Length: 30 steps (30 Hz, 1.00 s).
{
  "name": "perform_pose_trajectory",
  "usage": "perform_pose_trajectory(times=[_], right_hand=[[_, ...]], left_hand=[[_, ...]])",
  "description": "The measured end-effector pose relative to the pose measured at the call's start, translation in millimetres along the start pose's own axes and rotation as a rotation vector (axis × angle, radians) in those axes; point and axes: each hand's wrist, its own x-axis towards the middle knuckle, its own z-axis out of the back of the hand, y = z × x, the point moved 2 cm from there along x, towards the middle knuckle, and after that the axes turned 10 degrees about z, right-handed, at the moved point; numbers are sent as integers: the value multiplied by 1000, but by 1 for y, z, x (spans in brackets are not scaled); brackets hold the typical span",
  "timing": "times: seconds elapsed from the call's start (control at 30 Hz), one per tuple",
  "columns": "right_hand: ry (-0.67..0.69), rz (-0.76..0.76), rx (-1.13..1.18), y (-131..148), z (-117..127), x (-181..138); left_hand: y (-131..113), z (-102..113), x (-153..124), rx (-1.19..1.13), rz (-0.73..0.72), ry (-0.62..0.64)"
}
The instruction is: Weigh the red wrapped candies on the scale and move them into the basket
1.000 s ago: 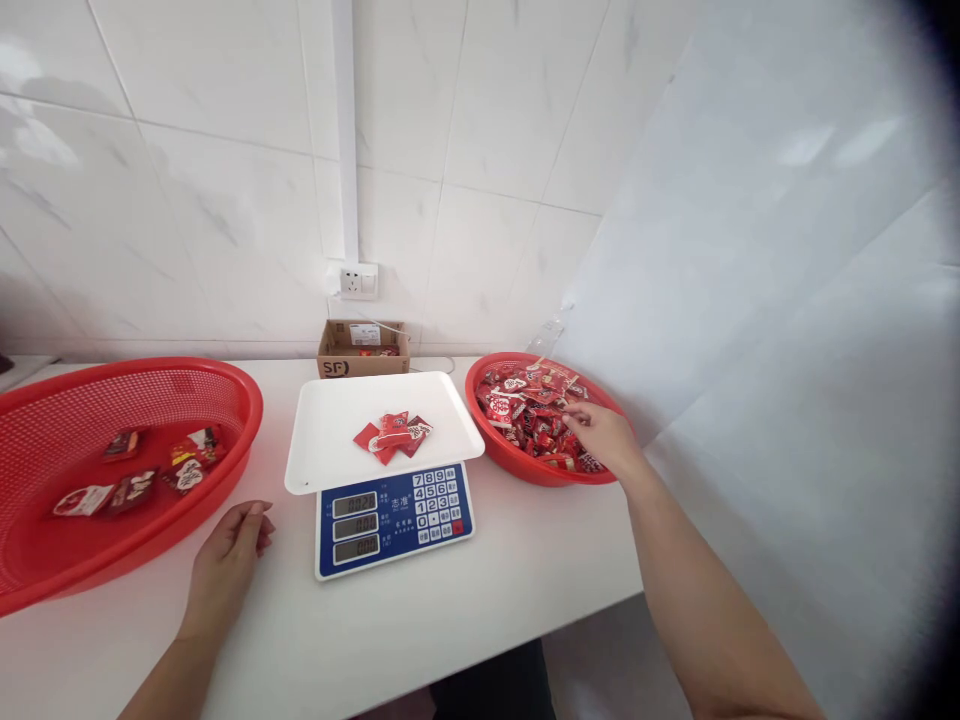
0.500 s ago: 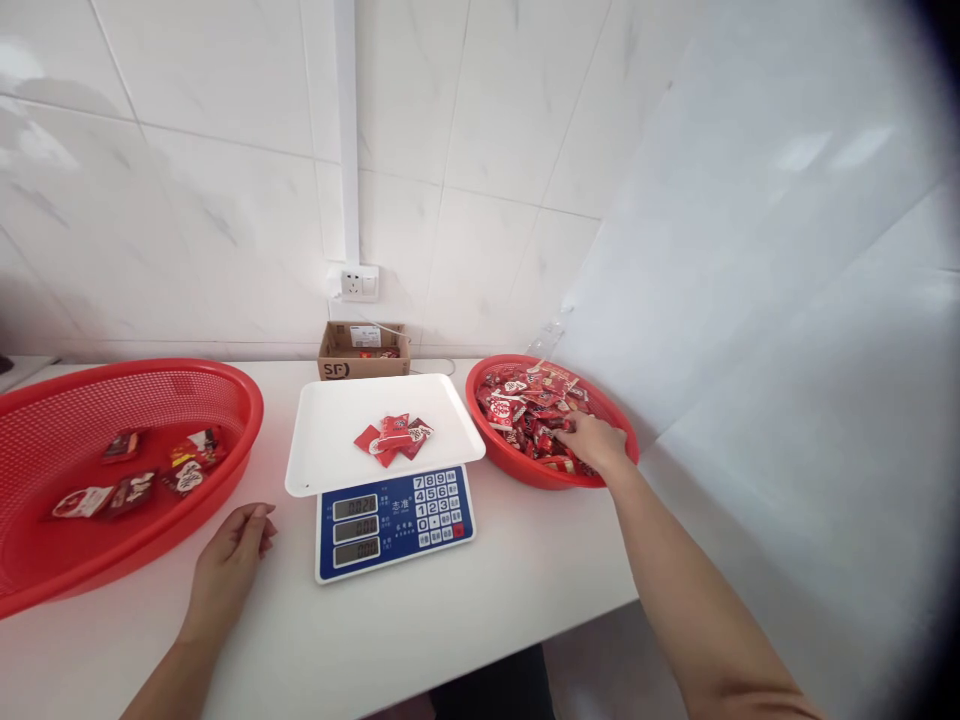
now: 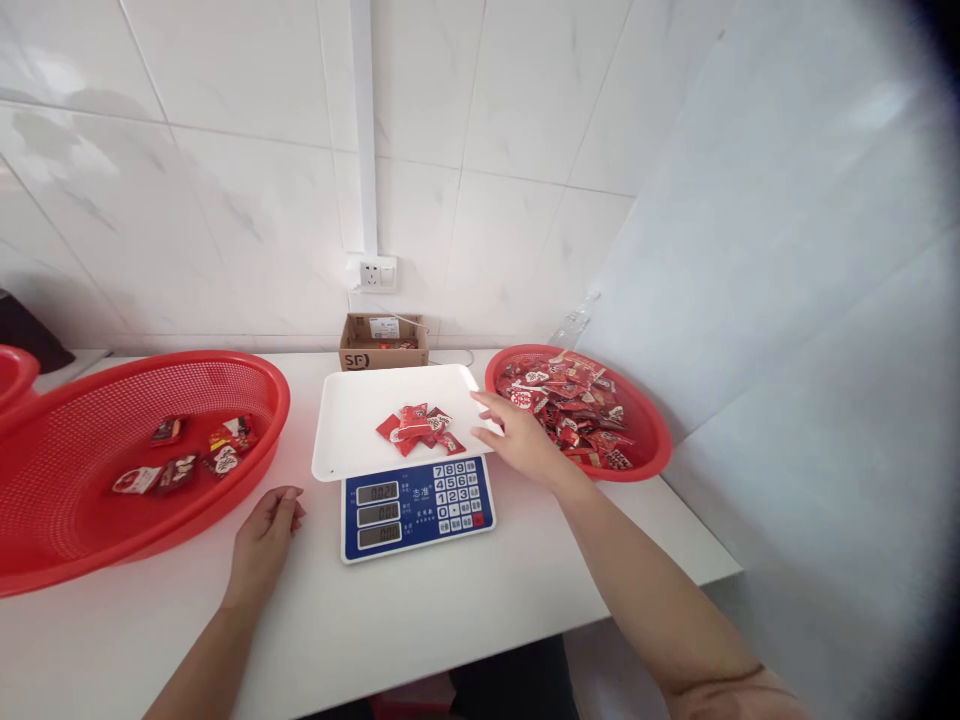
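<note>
A blue electronic scale (image 3: 417,505) with a white weighing tray (image 3: 352,420) stands mid-table. A small heap of red candy packets (image 3: 416,428) lies on the tray. My right hand (image 3: 517,440) hovers at the tray's right edge with fingers spread and nothing visible in it, one packet lying just left of the fingertips. Right of it sits a red basket full of red packets (image 3: 600,425). My left hand (image 3: 266,535) rests loosely curled on the table, left of the scale, holding nothing.
A large red mesh basket (image 3: 247,440) with several packets stands at the left, another red rim (image 3: 15,370) beyond it. A small cardboard box (image 3: 382,345) sits against the tiled wall under a socket (image 3: 377,273). A white wall closes the right side.
My right hand left the full right basket and moved left to the scale's tray, where one more packet now lies. The view shifted right. My left hand stayed put.
</note>
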Motion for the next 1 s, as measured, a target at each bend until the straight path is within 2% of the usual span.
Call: perform_pose_trajectory(times=[0.07, 0.13, 0.17, 0.27, 0.3, 0.43, 0.63, 1.0], right_hand=[[-79, -29, -100, -9, 15, 1], [-107, -118, -215, -24, 36, -3], [-77, -184, -257, -34, 46, -6], [153, -383, -307, -66, 68, -21], [191, -425, -338, -76, 75, -26], [127, -485, -536, -99, 95, -35], [316, -530, -554, -102, 84, -30], [244, -529, -638, -107, 70, -21]], left_hand=[[1, 0, 1, -7, 1, 4], [0, 0, 1, -4, 7, 5], [-2, 0, 0, 5, 9, 6], [-6, 0, -1, 29, 1, 5], [-7, 0, -1, 34, -5, 6], [-6, 0, 0, 61, -21, 6], [2, 1, 5, 125, -20, -12], [4, 0, 8, 128, 17, 8]])
